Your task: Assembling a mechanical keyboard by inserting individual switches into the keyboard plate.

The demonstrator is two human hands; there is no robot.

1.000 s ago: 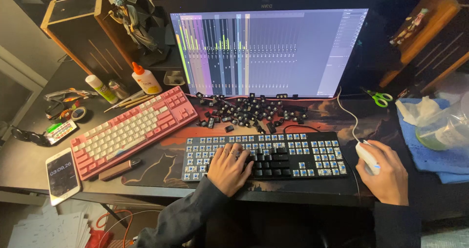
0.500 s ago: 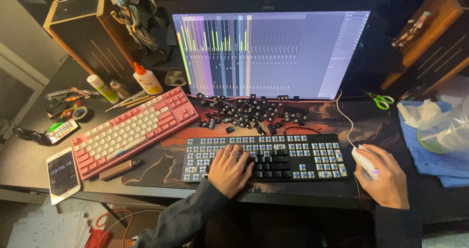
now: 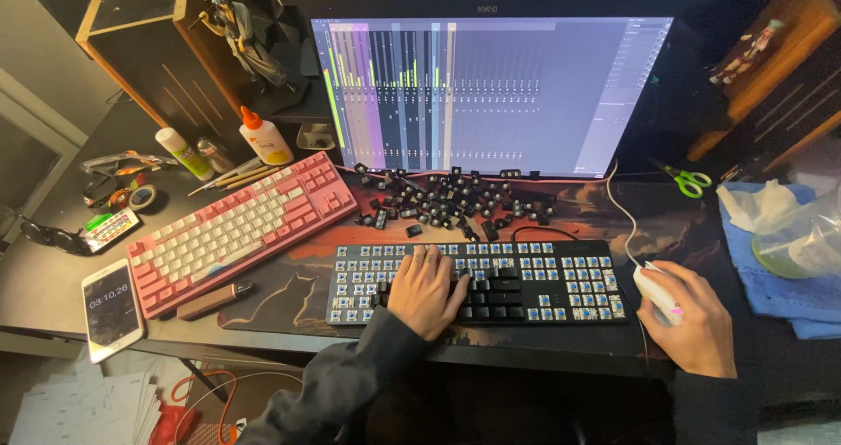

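Black keyboard (image 3: 477, 283) lay on the dark desk mat (image 3: 289, 292), most of its keycaps off, blue switches bare; a block of black caps remained near the middle. Left hand (image 3: 425, 289) rested flat on the keyboard's left half, fingers spread and loose over the keys, gripping nothing. Dark sleeve (image 3: 350, 384) ran back from the wrist toward the desk edge.

Right hand (image 3: 692, 318) sat just off the keyboard's right end, curled over a white mouse (image 3: 657, 292), palm and fingers cupping it. The mouse's white cable (image 3: 624, 217) ran away from the hand toward the monitor (image 3: 491, 95).

Beyond the left hand's fingertips, a loose heap of black keycaps (image 3: 455, 198) lay between keyboard and monitor. To the left of that hand, a pink keyboard (image 3: 241, 226) sat angled, with a phone (image 3: 111, 305) farther out at the desk's corner. A glue bottle (image 3: 263, 136) stood past the pink keyboard. Green-handled scissors (image 3: 688, 180) lay beyond the right hand; blue cloth (image 3: 780, 279) just right of it.
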